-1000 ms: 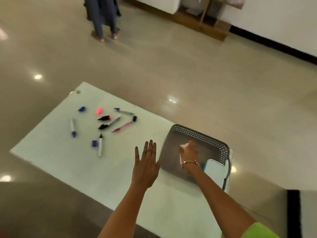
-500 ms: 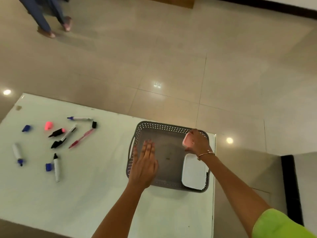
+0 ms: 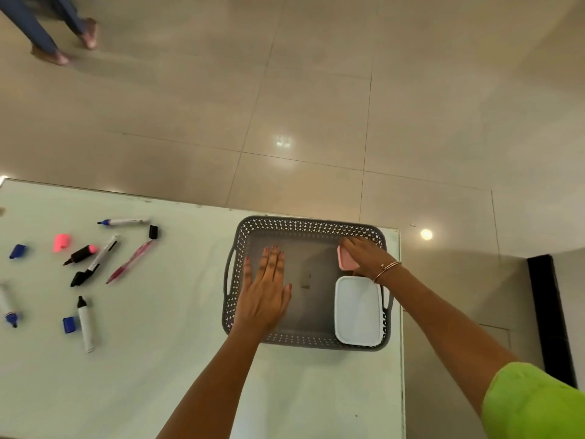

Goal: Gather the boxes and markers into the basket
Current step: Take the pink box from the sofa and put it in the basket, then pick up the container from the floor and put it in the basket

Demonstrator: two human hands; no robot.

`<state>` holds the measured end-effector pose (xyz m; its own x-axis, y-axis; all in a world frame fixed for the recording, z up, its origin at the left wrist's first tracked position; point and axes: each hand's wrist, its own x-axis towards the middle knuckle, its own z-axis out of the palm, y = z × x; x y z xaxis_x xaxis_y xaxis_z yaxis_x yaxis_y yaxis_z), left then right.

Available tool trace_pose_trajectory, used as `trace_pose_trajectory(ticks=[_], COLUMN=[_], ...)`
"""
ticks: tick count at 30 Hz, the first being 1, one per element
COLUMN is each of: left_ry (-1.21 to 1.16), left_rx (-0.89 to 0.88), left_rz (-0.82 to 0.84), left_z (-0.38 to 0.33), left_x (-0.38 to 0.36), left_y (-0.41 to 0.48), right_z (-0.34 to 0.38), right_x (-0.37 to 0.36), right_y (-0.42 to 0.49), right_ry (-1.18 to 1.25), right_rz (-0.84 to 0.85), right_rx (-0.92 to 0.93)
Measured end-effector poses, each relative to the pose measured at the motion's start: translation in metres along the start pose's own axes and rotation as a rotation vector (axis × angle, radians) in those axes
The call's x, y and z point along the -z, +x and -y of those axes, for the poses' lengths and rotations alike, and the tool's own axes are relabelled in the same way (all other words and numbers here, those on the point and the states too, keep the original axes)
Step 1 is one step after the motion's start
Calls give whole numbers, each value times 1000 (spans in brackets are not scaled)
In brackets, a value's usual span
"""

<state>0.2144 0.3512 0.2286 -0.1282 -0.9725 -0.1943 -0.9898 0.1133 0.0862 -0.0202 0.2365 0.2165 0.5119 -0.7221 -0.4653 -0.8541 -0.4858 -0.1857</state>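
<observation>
A grey perforated basket [image 3: 304, 224] sits at the right end of the white table [image 3: 152, 359]. A white box [image 3: 358, 310] lies flat in its near right corner. My right hand [image 3: 364, 255] is in the far right corner of the basket, closed around a small pink box [image 3: 345, 260]. My left hand [image 3: 265, 293] hovers flat and open over the basket's left side, fingers spread, holding nothing. Several markers lie on the table's left: a blue-tipped one [image 3: 122, 222], a black-capped one [image 3: 95, 261], a pink pen [image 3: 129, 262], a white one [image 3: 85, 324], and another [image 3: 8, 307] by the frame's left edge.
Loose caps lie among the markers: pink [image 3: 61, 242], blue [image 3: 17, 251], blue [image 3: 70, 324], black [image 3: 153, 231]. A black and pink highlighter [image 3: 80, 254] lies there too. Tiled floor lies beyond the table. A person's legs [image 3: 47, 26] are at the far left.
My right hand has carried the pink box from the basket's middle to its far right corner. My left hand has moved from the table to over the basket. The view has tilted downward.
</observation>
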Motion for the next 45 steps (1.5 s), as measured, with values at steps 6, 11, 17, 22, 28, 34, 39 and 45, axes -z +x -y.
trace_pose_trajectory(ticks=[6, 11, 17, 22, 28, 34, 39, 45], left_ry=[11, -52, -76, -93, -203, -316, -275, -300], left_rx=[-19, -53, -133, -107, 25, 95, 116, 245], left_rz=[-25, -53, -65, -43, 27, 146, 259, 305], left_z=[-11, -59, -143, -222, -327, -401, -409, -386], left_x=[16, 47, 73, 78, 42, -25, -134, -289], left_y=[3, -3, 9, 45, 87, 104, 131, 181], right_z=[-3, 14, -7, -88, -212, -282, -314, -348], right_x=[29, 27, 1, 10, 1, -61, -157, -282], right_y=[-24, -84, -139, -166, -181, -169, -125, -45], right_ry=[61, 42, 112, 79, 47, 130, 159, 359], right_rz=[-62, -352, -291, -241, -141, -83, -39, 1], right_rx=[-36, -158, -361, -327, -259, -278, -237, -316])
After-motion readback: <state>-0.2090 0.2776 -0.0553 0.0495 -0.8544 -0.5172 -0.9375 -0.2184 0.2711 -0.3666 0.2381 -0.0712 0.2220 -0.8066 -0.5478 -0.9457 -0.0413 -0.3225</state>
